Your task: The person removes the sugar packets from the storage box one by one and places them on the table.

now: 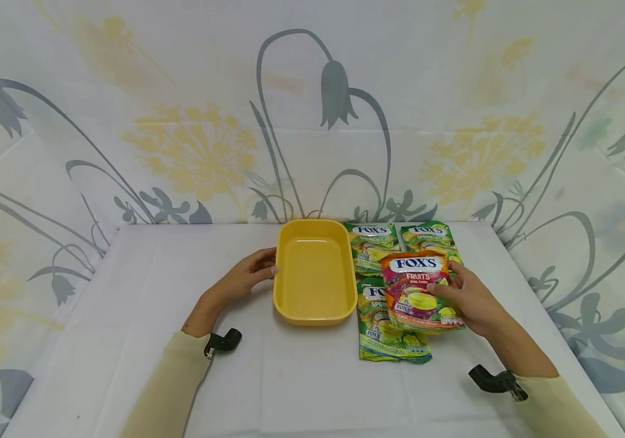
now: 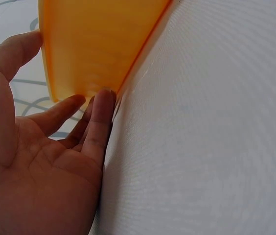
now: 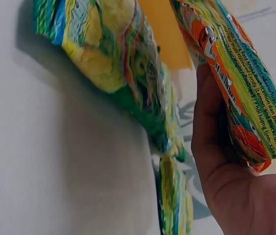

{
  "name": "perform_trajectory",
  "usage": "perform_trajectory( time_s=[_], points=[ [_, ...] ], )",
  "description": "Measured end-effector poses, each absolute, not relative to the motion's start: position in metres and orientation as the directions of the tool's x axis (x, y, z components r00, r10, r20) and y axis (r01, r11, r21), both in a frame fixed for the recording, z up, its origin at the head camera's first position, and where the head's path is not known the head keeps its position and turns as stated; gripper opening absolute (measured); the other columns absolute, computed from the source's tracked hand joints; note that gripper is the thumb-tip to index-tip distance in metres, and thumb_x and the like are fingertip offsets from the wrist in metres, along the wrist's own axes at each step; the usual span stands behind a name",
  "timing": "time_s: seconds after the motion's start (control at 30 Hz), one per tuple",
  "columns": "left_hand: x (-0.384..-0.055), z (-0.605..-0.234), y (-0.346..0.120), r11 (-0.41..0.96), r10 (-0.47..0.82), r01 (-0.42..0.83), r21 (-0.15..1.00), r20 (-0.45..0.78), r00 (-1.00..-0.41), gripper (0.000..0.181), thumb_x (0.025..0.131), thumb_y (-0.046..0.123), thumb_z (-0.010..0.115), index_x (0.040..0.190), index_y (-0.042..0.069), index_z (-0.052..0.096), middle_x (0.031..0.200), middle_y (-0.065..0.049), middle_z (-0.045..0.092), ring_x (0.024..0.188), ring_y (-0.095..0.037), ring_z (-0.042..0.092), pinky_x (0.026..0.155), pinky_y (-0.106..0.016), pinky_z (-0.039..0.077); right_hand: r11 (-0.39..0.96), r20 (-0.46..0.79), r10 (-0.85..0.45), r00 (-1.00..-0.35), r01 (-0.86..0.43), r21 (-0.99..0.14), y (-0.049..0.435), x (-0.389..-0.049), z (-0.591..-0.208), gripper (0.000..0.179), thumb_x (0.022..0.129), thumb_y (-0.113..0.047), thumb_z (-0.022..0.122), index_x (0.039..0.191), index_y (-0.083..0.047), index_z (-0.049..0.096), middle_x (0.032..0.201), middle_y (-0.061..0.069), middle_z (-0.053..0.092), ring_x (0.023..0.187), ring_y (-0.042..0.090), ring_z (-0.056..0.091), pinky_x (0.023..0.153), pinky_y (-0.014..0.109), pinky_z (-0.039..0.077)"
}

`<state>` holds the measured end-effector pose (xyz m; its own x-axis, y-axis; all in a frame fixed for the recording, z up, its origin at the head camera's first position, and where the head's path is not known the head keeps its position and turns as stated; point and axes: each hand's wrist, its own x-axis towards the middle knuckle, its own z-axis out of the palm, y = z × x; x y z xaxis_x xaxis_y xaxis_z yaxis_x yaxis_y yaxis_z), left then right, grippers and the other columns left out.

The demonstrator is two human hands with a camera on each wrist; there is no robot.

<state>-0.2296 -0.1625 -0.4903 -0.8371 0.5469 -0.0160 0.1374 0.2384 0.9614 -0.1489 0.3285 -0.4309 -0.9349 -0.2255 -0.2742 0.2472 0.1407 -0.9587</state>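
Observation:
A yellow plastic tray [image 1: 315, 319] stands on the white table. My left hand [image 1: 244, 274] is at its left side, thumb at the rim and loosely extended fingers [image 2: 101, 115] against the outer wall. With my right hand [image 1: 468, 298] I grip a red and purple Fox's Fruits candy bag [image 1: 415, 286] by its right side, thumb on the front. In the right wrist view this candy bag [image 3: 245, 93] is raised over green Fox's candy bags: one upper left [image 1: 367, 258], one upper right [image 1: 430, 237] and one lower [image 1: 378, 347], partly covered by the held bag.
A white cloth covers the table [image 1: 312, 383]. Behind it rises a flower-patterned cloth backdrop [image 1: 312, 152], with more of it at both sides. The green bags lie close to the tray's right wall.

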Motion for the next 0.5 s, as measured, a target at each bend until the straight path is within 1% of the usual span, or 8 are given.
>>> perform_trajectory(
  time_s=[0.17,0.27,0.33,0.5],
  points=[
    [-0.229,-0.490,-0.163,0.236,0.549,0.144,0.961,-0.010,-0.835,0.061,0.110,0.023,0.061,0.163,0.004,0.037,0.156,-0.018,0.052,0.139,-0.034,0.055,0.117,-0.045,0.047,0.099,-0.277,-0.241,-0.930,0.260,-0.960,0.344,-0.144,-0.436,0.081,0.110,-0.014,0.060,0.165,-0.004,0.003,0.128,-0.003,0.063,0.110,0.014,0.073,0.092,0.037,0.063],
    [-0.229,-0.491,-0.163,0.225,0.557,0.151,0.963,0.000,-0.831,0.061,0.110,0.022,0.060,0.163,0.003,0.037,0.156,-0.019,0.051,0.139,-0.035,0.055,0.117,-0.044,0.047,0.076,-0.287,-0.240,-0.927,0.277,-0.958,0.353,-0.141,-0.440,0.076,0.110,-0.013,0.058,0.164,-0.004,0.005,0.125,-0.004,0.066,0.109,0.015,0.073,0.091,0.037,0.063],
    [-0.229,-0.491,-0.163,0.218,0.560,0.150,0.964,0.003,-0.829,0.061,0.110,0.021,0.060,0.163,0.003,0.037,0.156,-0.020,0.051,0.139,-0.035,0.055,0.117,-0.044,0.047,0.076,-0.297,-0.235,-0.925,0.287,-0.955,0.359,-0.140,-0.443,0.074,0.111,-0.013,0.057,0.163,-0.005,0.006,0.124,-0.004,0.067,0.108,0.016,0.074,0.090,0.038,0.064],
    [-0.228,-0.489,-0.162,0.223,0.557,0.142,0.964,-0.006,-0.831,0.061,0.110,0.021,0.060,0.163,0.003,0.036,0.156,-0.020,0.051,0.139,-0.036,0.054,0.118,-0.048,0.046,0.116,-0.318,-0.216,-0.923,0.300,-0.947,0.374,-0.138,-0.451,0.075,0.111,-0.015,0.057,0.163,-0.004,0.003,0.121,-0.007,0.067,0.106,0.015,0.074,0.088,0.037,0.064]
  ],
)
